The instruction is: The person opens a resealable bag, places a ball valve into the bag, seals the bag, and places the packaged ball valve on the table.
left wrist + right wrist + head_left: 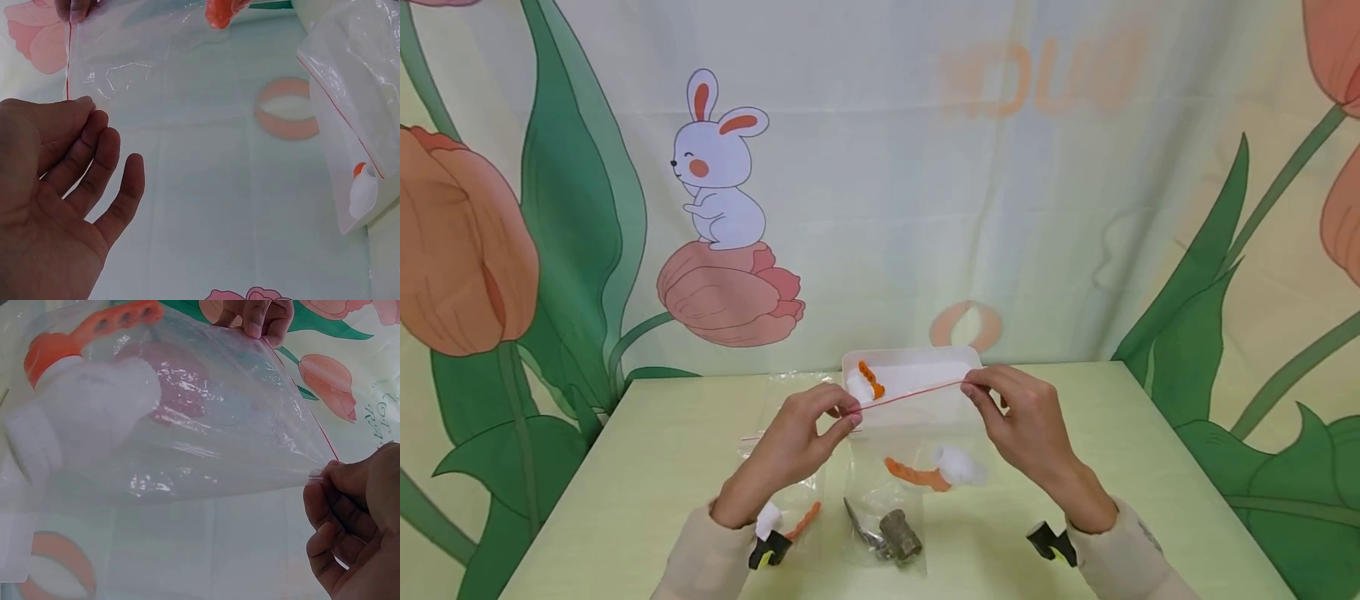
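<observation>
A clear zip bag [231, 462] with a red line along its top edge hangs stretched between both hands. At one top corner my left hand [808, 433] pinches the bag between thumb and fingers. My right hand [1026, 421] pinches the other top corner, a little higher in the head view. Inside the bag lies a white, rounded piece [100, 406] joined or close to an orange piece with holes [119, 322]; their exact kind is unclear. Whether the zip is sealed cannot be told.
A white tray [925, 360] at the table's back holds another white and orange item [872, 382]. On the table [647, 467], one clear bag contains dark grey parts [898, 533]. Left of it, another bag holds white and orange pieces [805, 518]. A printed curtain [865, 208] hangs behind.
</observation>
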Available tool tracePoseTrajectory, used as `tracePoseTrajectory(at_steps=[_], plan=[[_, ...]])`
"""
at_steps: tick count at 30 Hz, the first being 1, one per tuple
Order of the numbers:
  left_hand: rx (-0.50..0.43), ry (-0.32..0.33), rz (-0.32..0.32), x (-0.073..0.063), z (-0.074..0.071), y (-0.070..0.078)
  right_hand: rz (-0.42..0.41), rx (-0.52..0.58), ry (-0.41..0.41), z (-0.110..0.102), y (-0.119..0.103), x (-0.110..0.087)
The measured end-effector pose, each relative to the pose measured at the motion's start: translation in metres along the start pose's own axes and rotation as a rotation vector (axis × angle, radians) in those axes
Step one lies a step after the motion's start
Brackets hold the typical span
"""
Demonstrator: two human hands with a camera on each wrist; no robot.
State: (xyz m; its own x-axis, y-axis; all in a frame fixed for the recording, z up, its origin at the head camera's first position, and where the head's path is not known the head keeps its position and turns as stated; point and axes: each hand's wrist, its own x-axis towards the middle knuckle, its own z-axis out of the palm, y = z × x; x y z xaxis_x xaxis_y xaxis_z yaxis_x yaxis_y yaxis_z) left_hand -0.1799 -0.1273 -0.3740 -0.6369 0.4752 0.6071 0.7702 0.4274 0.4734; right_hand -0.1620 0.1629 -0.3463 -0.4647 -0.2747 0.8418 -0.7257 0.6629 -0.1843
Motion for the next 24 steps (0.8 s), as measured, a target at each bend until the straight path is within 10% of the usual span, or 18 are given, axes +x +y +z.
tracePoseTrajectory(at_steps=[24], plan=[[-0.062, 0.077, 0.046, 0.014, 0.019, 0.021, 0.099, -0.052, -0.024, -0.023, 0.016, -0.018]])
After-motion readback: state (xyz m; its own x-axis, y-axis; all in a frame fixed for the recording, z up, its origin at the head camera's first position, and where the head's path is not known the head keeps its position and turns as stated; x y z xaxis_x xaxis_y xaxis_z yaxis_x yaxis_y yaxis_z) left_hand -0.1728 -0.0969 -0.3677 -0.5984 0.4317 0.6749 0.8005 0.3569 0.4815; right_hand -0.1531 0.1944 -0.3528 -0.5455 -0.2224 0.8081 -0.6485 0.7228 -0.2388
